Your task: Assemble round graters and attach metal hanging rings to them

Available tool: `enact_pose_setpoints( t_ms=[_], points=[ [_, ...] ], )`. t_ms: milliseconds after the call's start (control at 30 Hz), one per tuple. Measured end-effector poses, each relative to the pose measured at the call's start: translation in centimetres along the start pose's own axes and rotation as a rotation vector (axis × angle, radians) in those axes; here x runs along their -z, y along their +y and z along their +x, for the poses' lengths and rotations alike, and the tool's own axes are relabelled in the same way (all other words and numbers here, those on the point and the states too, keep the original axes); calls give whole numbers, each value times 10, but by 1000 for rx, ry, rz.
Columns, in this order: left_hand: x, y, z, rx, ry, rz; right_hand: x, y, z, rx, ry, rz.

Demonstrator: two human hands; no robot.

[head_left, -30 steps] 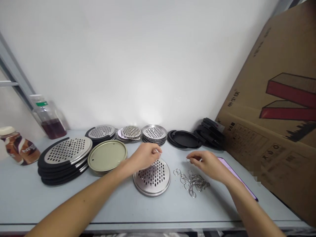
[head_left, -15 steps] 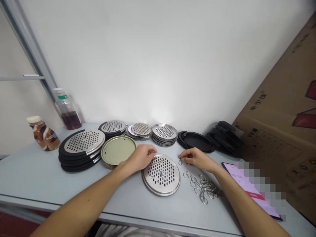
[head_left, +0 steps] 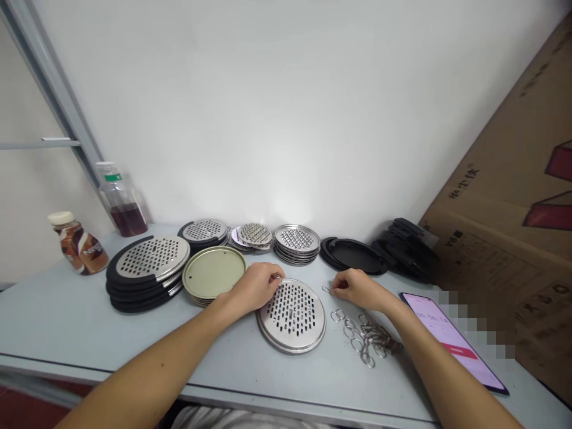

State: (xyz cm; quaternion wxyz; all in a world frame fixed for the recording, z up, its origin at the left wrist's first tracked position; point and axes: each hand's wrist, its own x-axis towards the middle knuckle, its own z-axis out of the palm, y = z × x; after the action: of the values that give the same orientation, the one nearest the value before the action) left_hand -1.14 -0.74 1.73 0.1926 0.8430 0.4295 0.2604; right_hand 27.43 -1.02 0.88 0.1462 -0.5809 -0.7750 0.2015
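My left hand [head_left: 261,283] is closed in a pinch at the upper left rim of a round metal grater plate [head_left: 292,316]. A small metal ring [head_left: 280,279] shows at its fingertips; whether it passes through the plate is too small to tell. Just right of the plate, my right hand [head_left: 357,287] pinches another metal ring [head_left: 326,289] a little above the table. Below that hand lies a loose pile of metal rings [head_left: 367,341]. The grater plate rests flat, its slotted face upward.
Left of the plate stand a stack of greenish lids [head_left: 214,274] and a stack of black-rimmed graters [head_left: 152,256]. Along the wall are more grater discs [head_left: 297,239] and black frames [head_left: 353,256]. A phone [head_left: 456,342], a cardboard box [head_left: 491,238] and two bottles [head_left: 83,244] flank the table.
The ring in my right hand has turned from hanging down to lying more level, pointing left. My left hand stays at the rim, its ring now more visible.
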Motion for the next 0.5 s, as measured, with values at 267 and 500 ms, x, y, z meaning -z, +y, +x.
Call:
enact_pose_setpoints(
  t_ms=[267,500],
  points=[
    [0,5,-2,36,45,-124,4,-3,-6,-38,-23,-73],
    [-28,50,2,-97,-111,-245,30,6,-22,-23,-174,39]
  ],
)
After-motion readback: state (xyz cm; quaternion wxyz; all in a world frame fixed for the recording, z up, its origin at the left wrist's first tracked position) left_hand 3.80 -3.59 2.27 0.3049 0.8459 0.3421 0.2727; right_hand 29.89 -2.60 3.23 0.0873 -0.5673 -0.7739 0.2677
